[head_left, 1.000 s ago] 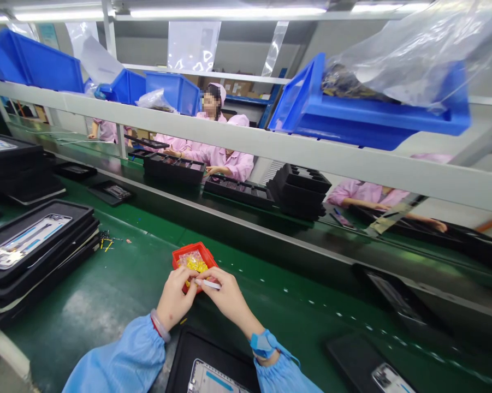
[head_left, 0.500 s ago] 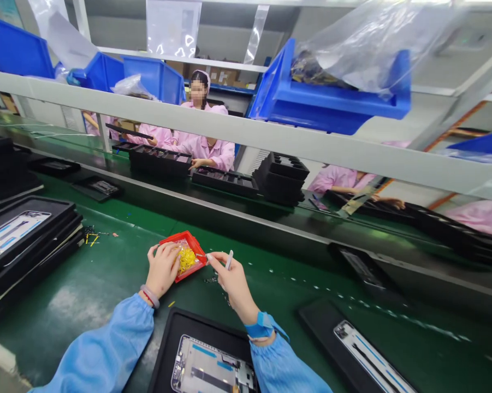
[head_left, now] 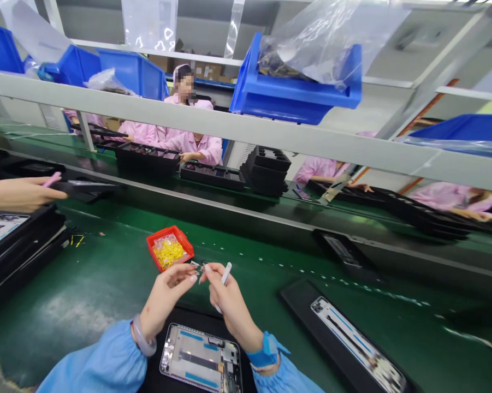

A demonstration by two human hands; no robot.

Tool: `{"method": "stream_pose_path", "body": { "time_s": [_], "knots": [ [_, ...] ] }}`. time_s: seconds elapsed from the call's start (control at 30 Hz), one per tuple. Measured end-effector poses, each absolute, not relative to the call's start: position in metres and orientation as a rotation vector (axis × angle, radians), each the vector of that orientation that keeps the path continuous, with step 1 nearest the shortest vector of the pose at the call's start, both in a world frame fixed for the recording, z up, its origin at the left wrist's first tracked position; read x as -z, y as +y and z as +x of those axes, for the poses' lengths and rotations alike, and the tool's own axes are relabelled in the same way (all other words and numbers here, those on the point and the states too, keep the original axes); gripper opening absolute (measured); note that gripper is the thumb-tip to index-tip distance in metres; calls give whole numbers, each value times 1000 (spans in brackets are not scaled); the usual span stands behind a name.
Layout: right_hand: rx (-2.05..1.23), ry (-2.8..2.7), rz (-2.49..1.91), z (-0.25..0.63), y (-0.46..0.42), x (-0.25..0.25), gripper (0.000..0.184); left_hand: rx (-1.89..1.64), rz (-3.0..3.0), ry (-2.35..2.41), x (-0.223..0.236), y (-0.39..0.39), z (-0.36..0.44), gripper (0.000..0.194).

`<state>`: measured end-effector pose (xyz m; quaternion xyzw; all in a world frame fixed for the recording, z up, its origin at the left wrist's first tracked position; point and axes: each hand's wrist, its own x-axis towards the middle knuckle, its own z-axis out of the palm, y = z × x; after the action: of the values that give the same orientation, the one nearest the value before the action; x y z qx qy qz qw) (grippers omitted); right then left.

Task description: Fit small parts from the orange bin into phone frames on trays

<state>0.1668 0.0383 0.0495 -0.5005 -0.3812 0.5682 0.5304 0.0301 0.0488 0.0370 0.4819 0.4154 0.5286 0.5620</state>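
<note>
Both hands have moved off the red plastic tray (head_left: 170,256) since the earlier frame and now meet just in front of it, above the green conveyor belt (head_left: 86,289). Left hand (head_left: 166,295): fingers curled, with the fingertips (head_left: 190,276) brought together at a small metal part (head_left: 198,266), which appears to be held there (the part is too small to identify). Right hand (head_left: 231,303): fingers bent toward the same part, with a white stylus (head_left: 226,274) gripped upright against the palm side; whether these fingertips also touch the part cannot be determined. The tray stands on the belt and contains a clear bag (head_left: 164,245) of yellow pieces (head_left: 170,254). Directly below the hands lies a phone frame (head_left: 200,357) in a black tray (head_left: 159,322); a second frame (head_left: 356,338) lies in another black tray (head_left: 298,295) to the right. A bangle (head_left: 143,337) encircles the left wrist, and a blue strap (head_left: 266,350) encircles the right wrist, beside the blue sleeve cuff (head_left: 284,376). At the left edge, a co-worker's hand (head_left: 18,195) holds a pink stylus (head_left: 51,179) above a stack of black trays (head_left: 16,245). Across the line, workers in pink smocks (head_left: 188,143) sit beyond a grey rail (head_left: 229,128), which carries blue bins (head_left: 295,82).
</note>
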Motion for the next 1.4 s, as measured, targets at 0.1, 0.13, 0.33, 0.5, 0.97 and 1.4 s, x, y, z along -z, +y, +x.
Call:
{"method": "stream_pose_path", "body": {
  "time_s": [0.1,0.13,0.33,0.5,0.97,1.4],
  "knots": [
    [-1354,-922,-1208,165,25,-40,56,-1249,843,936,-41,33,45,33],
    [-1350,-934,-1209,164,21,-36,56,-1260,791,942,-42,30,49,33],
    [-1398,-1034,-1208,170,1,-29,45,-1219,751,944,-47,21,52,31],
    [-1490,-1081,-1283,192,-13,-41,38,-1138,957,944,-50,21,43,25],
    [-1400,-752,-1204,227,-19,-16,55,-361,2082,933,0,-12,34,26],
    [-1411,-877,-1197,229,-31,7,39,-493,2076,1045,4,6,48,15]
  ]
}}
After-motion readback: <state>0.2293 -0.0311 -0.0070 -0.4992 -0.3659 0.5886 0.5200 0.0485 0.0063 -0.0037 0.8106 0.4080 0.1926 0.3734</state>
